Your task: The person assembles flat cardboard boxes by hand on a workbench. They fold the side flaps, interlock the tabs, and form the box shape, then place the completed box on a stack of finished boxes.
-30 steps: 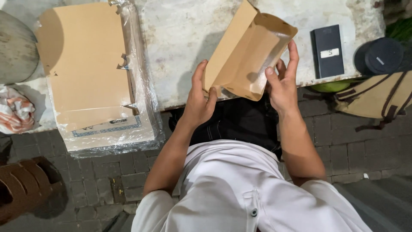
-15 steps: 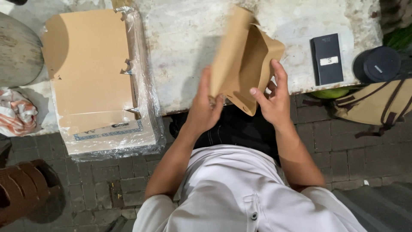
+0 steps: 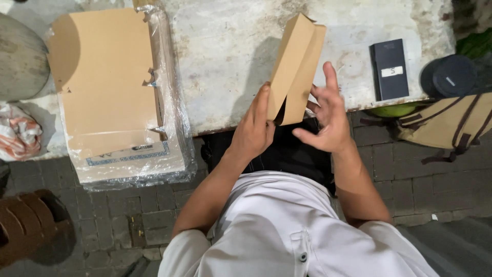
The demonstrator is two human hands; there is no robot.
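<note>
A brown cardboard box blank (image 3: 294, 66), folded nearly flat, stands on edge above the near rim of the worn white table (image 3: 225, 61). My left hand (image 3: 254, 128) grips its lower left side with the fingers along the panel. My right hand (image 3: 328, 115) is just to the right of the cardboard with fingers spread, holding nothing; whether the fingertips touch it is unclear. A stack of flat brown cardboard blanks (image 3: 105, 77) lies on clear plastic wrap (image 3: 174, 128) at the table's left end.
A dark rectangular box (image 3: 390, 69) lies on the table's right part, with a black round lid or can (image 3: 448, 77) beside it. A tan bag with dark straps (image 3: 446, 123) sits at right. Brown stools (image 3: 28, 225) and a crumpled bag (image 3: 18, 133) are at left on brick paving.
The open box shape has been turned and collapsed into a nearly flat upright piece. My right hand has come off it and spread open; my left hand keeps its grip.
</note>
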